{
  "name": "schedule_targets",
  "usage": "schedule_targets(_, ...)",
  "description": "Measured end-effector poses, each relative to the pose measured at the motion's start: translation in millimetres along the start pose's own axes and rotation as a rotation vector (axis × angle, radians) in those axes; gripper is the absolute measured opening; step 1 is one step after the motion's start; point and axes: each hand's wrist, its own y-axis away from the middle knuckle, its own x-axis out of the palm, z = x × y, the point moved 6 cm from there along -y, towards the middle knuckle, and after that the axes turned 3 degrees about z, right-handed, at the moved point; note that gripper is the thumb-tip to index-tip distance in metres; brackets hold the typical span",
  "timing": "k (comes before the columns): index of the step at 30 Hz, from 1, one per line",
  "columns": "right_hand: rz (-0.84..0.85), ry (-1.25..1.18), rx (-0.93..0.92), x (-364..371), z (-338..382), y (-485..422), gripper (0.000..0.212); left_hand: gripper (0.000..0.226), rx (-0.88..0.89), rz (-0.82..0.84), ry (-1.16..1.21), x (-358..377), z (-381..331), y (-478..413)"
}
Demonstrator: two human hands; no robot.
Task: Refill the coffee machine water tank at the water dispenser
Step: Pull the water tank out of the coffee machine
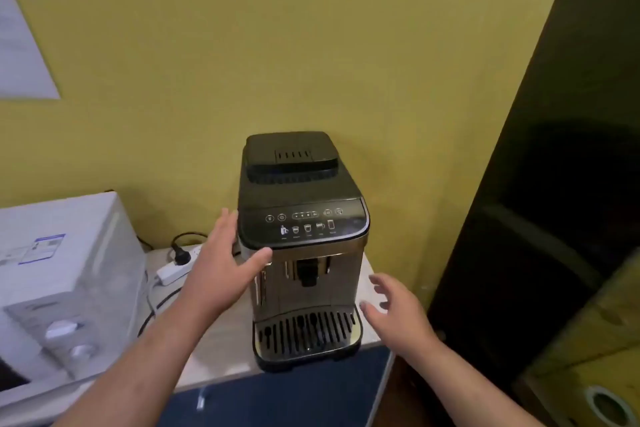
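Left hand, right hand flank machine

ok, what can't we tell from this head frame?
Water tank: not seen in head view; the body of the coffee machine may hide it.
Water dispenser: outside the frame.
Panel labels: too small to read.
Wall sheet: blurred, cut by the left edge.
Left hand: touching the machine or not, unclear.

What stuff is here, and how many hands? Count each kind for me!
Coffee machine: 1
Microwave: 1
Power strip: 1
Hands: 2 (left hand, right hand)
Total: 5
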Motion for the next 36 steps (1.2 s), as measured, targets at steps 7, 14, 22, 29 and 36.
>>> schedule_targets(7, -0.062, -0.104, 0.103, 27, 5, -39, 0.075, 0.114, 0.051, 0.142, -0.099, 28, 14, -38)
schedule_targets(14, -0.124, -0.254, 0.198, 42, -11, -86, 0.052, 0.11, 0.058, 0.069, -0.108, 38, 14, -40)
schedule_targets(22, -0.117, -0.258, 0.151, 54, -23, -116, 0.038, 0.119, 0.042, 0.035, -0.081, 38, 13, -39)
schedule_targets(29, -0.095, -0.346, 0.1, 59, -30, -117, 0.057, 0.119, 0.035, 0.005, -0.069, 39, 12, -39)
schedule_targets(36, -0.135, -0.309, 0.108, 57, -29, -111, 0.064, 0.117, 0.02, -0.009, -0.085, 39, 13, -39)
